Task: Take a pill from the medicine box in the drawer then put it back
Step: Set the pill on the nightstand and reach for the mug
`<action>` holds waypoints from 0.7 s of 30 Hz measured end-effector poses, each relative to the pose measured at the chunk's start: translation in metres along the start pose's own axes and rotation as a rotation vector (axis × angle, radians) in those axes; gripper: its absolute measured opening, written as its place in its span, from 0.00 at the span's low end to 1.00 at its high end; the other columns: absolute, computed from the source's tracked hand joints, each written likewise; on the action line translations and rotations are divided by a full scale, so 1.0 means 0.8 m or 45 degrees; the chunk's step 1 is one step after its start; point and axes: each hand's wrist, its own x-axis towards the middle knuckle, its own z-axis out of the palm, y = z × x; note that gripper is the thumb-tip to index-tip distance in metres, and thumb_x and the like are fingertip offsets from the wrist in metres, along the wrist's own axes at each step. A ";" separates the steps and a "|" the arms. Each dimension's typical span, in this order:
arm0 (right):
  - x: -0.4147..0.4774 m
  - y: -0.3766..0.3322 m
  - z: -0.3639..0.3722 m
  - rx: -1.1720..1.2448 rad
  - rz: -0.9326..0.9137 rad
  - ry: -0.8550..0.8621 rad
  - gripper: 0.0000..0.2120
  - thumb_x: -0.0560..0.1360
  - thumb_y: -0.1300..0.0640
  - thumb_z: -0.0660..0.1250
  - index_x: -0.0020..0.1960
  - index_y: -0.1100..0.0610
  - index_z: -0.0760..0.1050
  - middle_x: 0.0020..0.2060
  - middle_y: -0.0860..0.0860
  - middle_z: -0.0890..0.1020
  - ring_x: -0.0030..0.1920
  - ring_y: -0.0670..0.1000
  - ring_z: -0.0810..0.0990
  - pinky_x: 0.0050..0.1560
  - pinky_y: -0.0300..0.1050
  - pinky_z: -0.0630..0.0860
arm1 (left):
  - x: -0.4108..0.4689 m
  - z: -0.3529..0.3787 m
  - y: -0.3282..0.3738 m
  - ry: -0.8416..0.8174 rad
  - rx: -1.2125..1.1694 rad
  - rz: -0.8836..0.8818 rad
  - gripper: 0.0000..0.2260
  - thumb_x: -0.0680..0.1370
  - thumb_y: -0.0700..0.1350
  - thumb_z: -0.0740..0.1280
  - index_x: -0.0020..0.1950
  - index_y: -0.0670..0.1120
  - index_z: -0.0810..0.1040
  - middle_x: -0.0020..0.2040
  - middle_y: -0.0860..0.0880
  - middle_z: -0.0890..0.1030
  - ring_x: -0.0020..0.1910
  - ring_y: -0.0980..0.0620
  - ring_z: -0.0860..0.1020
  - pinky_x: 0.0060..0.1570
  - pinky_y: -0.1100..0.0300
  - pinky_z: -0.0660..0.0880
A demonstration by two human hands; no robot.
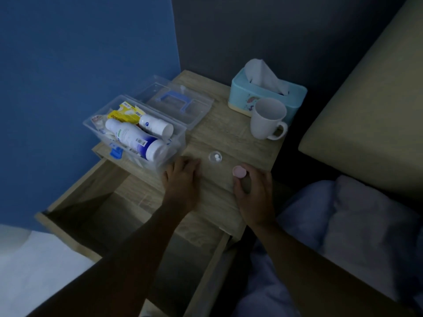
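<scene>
The clear plastic medicine box [180, 138] stands on the left side of the nightstand top, holding white bottles and yellow packets. Its clear lid [183, 104] with a blue handle lies behind it. A small clear cap [215, 156] with two white pills in it sits on the wood between my hands. My left hand [182, 179] rests flat on the tabletop against the box's near corner, holding nothing. My right hand [253, 188] is closed around a small pill bottle with a pink cap [239, 171]. The drawer [128, 216] below stands pulled out.
A white mug [266, 118] and a light blue tissue box [267, 92] stand at the back right of the nightstand [229, 138]. A bed with a pale blue blanket [343, 216] lies to the right. Blue wall at left.
</scene>
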 end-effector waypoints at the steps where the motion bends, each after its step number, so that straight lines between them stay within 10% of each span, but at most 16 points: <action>1: 0.000 -0.001 0.000 0.004 0.018 -0.013 0.16 0.74 0.55 0.72 0.61 0.54 0.77 0.55 0.42 0.75 0.59 0.48 0.74 0.61 0.39 0.69 | -0.006 -0.001 -0.008 -0.051 0.092 0.073 0.22 0.80 0.54 0.56 0.73 0.50 0.67 0.74 0.46 0.66 0.73 0.44 0.61 0.71 0.46 0.59; 6: -0.001 0.000 -0.002 0.002 0.064 -0.052 0.18 0.74 0.55 0.71 0.62 0.54 0.76 0.56 0.49 0.76 0.60 0.48 0.73 0.63 0.34 0.65 | -0.021 -0.005 -0.022 -0.267 0.276 0.236 0.29 0.82 0.57 0.47 0.80 0.45 0.48 0.80 0.42 0.47 0.79 0.45 0.45 0.75 0.50 0.42; 21: 0.087 -0.023 -0.022 -0.156 -0.229 0.137 0.16 0.73 0.60 0.67 0.60 0.59 0.76 0.61 0.56 0.78 0.63 0.55 0.72 0.64 0.43 0.64 | -0.023 -0.007 -0.015 -0.311 0.426 0.234 0.32 0.81 0.60 0.46 0.80 0.45 0.42 0.80 0.43 0.42 0.79 0.45 0.41 0.75 0.50 0.40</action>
